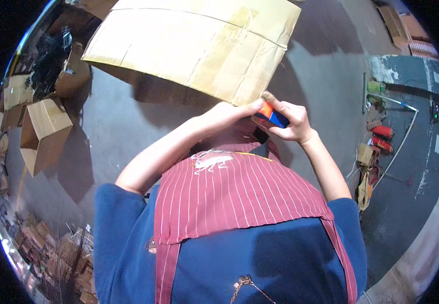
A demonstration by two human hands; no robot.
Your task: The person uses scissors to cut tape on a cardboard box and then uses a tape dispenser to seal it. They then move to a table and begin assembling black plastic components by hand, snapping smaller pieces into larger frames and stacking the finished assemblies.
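Note:
Both my hands meet in front of my chest, at the near right corner of a large cardboard box [204, 45] with tape on it. My right hand [294, 120] is closed around a small orange-and-blue object [275, 115], whose kind I cannot make out. My left hand [229, 114] reaches across to it, with its fingertips pressed against the orange end and its other fingers partly hidden. The box is tilted, and its near lower edge passes just beyond my left hand. I cannot tell whether either hand touches the box.
An open cardboard box [45, 131] stands on the grey floor [113, 147] to the left. Cardboard pieces [42, 248] are heaped at the lower left. Along the right lie red rolls [382, 133], a small carton [366, 154] and a pale bent pole [404, 137].

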